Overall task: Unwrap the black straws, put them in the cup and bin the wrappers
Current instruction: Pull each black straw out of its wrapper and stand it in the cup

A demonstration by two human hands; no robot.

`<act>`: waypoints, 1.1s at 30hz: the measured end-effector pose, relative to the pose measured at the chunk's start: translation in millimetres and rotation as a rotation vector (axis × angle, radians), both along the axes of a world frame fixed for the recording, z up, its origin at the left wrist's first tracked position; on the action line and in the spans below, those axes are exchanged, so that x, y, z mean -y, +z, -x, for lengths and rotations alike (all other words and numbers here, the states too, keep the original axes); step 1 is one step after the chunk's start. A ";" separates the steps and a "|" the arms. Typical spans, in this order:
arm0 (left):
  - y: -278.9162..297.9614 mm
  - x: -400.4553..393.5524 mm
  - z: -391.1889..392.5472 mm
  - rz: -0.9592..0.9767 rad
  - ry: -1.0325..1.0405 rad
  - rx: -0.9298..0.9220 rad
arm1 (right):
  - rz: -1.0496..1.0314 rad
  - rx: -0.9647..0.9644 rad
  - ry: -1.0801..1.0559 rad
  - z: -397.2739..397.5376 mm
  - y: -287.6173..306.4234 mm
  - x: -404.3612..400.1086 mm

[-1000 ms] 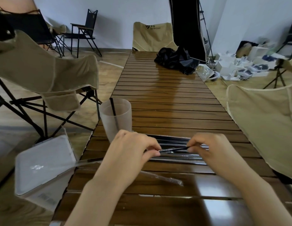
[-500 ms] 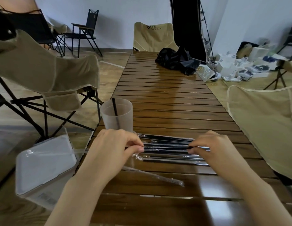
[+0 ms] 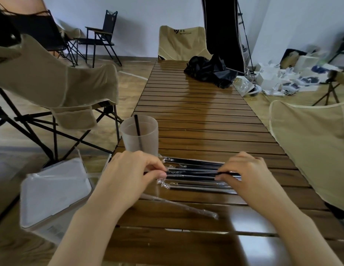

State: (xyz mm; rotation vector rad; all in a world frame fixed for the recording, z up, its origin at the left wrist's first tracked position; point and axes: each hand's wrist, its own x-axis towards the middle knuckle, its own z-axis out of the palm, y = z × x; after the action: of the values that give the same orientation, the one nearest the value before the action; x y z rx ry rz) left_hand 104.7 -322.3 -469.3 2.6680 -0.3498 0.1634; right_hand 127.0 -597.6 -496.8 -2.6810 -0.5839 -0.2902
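Observation:
Several black straws (image 3: pixel 196 184) in clear wrappers lie side by side on the slatted wooden table (image 3: pixel 205 121). Just above the pile, my right hand (image 3: pixel 248 175) pinches one black straw (image 3: pixel 192 172) by its right end. My left hand (image 3: pixel 132 175) pinches that straw's clear wrapper (image 3: pixel 67 175), which trails left over the bin. Behind my left hand, a frosted cup (image 3: pixel 146 137) holds one bare black straw (image 3: pixel 137 127). An empty wrapper (image 3: pixel 180 206) rests on the table in front of the pile.
A white bin (image 3: pixel 54 191) with a closed lid stands on the floor off the table's left edge. Beige folding chairs flank the table left (image 3: pixel 52 83) and right (image 3: pixel 311 141). A black cloth (image 3: pixel 207 72) lies at the far end.
My hands were close together over the pile. My left hand has drawn away to the left with the wrapper, so more of the straw spans between them. My right hand stayed put.

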 end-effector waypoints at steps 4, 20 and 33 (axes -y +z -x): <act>-1.8 4.1 -0.5 -0.016 -0.005 0.007 | -0.021 0.016 0.048 2.3 1.1 -13.4; 1.1 -8.4 -0.7 -0.043 0.016 -0.066 | -0.136 0.149 -0.235 -6.2 3.8 30.2; -41.2 66.2 -3.5 -0.035 -0.176 -0.272 | -0.239 0.091 -0.129 -5.6 7.8 -6.6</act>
State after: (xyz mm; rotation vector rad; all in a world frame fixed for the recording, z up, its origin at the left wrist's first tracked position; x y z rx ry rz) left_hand 108.1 -388.5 -510.5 2.6307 -0.4986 -0.2596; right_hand 132.6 -591.0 -489.1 -2.4870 -0.3755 -0.4874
